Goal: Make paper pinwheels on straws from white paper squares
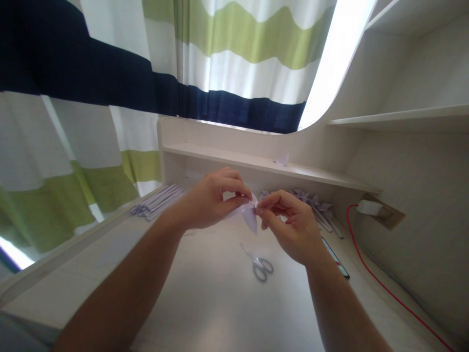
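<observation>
Above the desk, both hands meet at a folded piece of white paper [250, 221] with pointed, petal-like flaps. My left hand [216, 198] pinches its upper left part between thumb and fingers. From the other side, the thumb and forefinger of my right hand [287, 220] close on the paper near its middle. The fingertips hide the point where the folds come together. Below the hands, scissors [261, 266] with grey handles lie on the desk, the blades pointing away and to the left.
Rolled paper sticks [161, 200] lie at the back left. More sticks with folded paper tops [315, 200] are piled at the back right. A phone [335, 256] lies beside my right forearm. A red cable [370, 269] runs from a white plug [369, 208]. A paper piece [282, 160] sits on the shelf.
</observation>
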`<state>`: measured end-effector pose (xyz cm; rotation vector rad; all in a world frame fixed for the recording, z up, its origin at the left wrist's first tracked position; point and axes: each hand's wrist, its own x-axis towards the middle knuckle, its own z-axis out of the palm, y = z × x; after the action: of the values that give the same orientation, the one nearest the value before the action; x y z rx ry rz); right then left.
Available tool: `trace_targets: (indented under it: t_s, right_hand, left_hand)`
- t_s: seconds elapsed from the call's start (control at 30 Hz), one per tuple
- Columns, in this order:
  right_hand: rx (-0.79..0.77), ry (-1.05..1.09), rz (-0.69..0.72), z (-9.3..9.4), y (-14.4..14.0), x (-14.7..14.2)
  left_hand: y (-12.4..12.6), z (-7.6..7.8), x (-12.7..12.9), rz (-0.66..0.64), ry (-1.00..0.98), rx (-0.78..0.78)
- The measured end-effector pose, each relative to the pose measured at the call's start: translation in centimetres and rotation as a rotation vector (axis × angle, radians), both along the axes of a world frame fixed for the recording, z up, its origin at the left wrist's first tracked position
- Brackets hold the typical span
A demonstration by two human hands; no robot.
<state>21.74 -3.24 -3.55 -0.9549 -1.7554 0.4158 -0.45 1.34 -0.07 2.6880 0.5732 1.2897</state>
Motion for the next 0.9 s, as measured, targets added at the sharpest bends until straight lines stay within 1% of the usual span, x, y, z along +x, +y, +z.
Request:
trace_targets:
  t_s: [0.13,0.37,0.6,0.9]
  right_hand:
    - [-0.009,0.01,-0.005,0.0,0.05,-0.1]
    - [-0.008,0.008,-0.002,-0.14,0.1,-0.05]
    - [0.058,-0.082,-0.058,-0.18,0.0,-0.11]
    - [0.044,-0.067,-0.047,-0.36,0.07,-0.1]
  left_hand:
    - [-0.08,-0.02,-0.04,-0.006,0.006,0.002]
    - [-0.21,0.03,0.06,0.021,0.041,0.003]
    - [-0.22,0.15,0.19,0.039,0.051,-0.001]
    - [-0.28,0.13,0.27,0.035,0.038,-0.078]
